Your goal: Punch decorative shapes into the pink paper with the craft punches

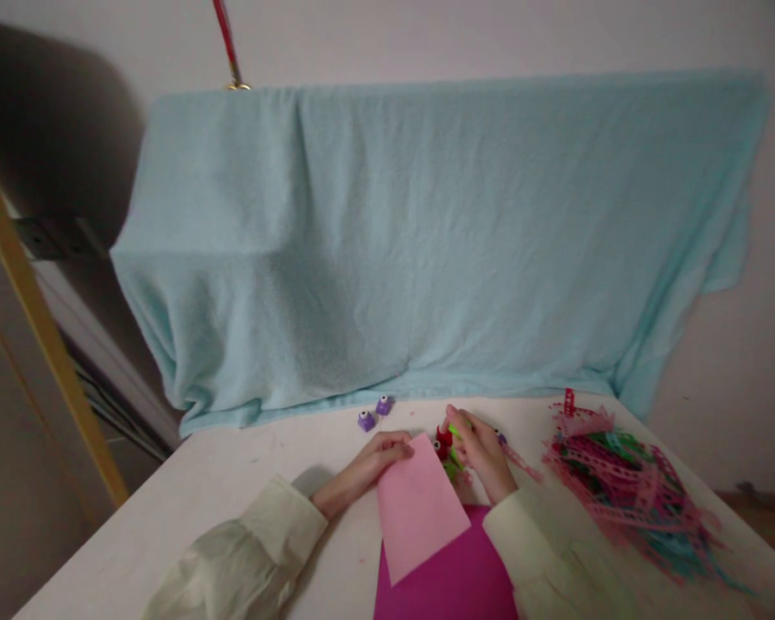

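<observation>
My left hand [387, 456] pinches the upper left edge of a sheet of pink paper [419, 512], which slants toward me above the table. To its right, my right hand [481, 452] is closed around a small green craft punch [454, 428], mostly covered by the fingers. Close by that hand lies a red craft punch [440, 443], partly hidden by the paper and fingers. Below the pink sheet a magenta sheet of paper [449, 577] lies on the table. Farther back are two purple craft punches [366, 420], set side by side.
A heap of punched paper strips [626, 491] in pink, red, green and blue covers the right of the white table [232, 499]. One more purple punch [500, 437] shows beyond my right hand. A light blue cloth [426, 241] hangs along the back edge.
</observation>
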The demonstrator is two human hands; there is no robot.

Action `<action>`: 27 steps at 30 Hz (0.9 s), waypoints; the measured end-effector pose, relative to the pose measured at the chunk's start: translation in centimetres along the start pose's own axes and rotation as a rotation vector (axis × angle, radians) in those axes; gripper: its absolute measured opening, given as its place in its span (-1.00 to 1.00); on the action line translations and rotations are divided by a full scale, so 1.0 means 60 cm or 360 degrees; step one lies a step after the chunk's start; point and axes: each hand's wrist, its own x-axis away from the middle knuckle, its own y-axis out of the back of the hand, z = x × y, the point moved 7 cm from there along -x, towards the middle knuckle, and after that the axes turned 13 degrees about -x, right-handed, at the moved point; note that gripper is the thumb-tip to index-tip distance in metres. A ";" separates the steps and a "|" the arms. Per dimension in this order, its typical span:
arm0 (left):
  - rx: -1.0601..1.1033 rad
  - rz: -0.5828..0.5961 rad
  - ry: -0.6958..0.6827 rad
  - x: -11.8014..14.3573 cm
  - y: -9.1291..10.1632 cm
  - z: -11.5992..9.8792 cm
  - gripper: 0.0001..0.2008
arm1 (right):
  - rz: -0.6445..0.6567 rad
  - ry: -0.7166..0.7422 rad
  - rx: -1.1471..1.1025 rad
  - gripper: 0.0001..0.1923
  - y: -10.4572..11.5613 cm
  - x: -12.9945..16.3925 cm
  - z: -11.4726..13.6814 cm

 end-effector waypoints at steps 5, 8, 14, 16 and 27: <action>0.0018 0.0027 -0.0002 0.003 -0.002 -0.001 -0.79 | 0.0032 -0.0062 0.0068 -0.50 -0.003 0.005 -0.007; 0.0059 0.0010 -0.0015 0.003 0.001 0.002 -0.80 | 0.0078 -0.0118 0.0161 -0.49 -0.007 0.010 -0.008; 0.0009 -0.0066 -0.0038 0.003 0.006 0.008 -0.73 | 0.0146 -0.0111 0.0388 -0.45 -0.024 0.018 -0.005; -0.0064 -0.0055 -0.0016 0.005 0.001 0.005 -0.64 | 0.0153 -0.0121 0.0458 -0.42 -0.029 0.020 -0.005; -0.0185 0.0063 -0.0059 0.017 -0.023 -0.027 -0.60 | 0.0087 -0.0084 0.0797 -0.35 -0.022 0.021 0.002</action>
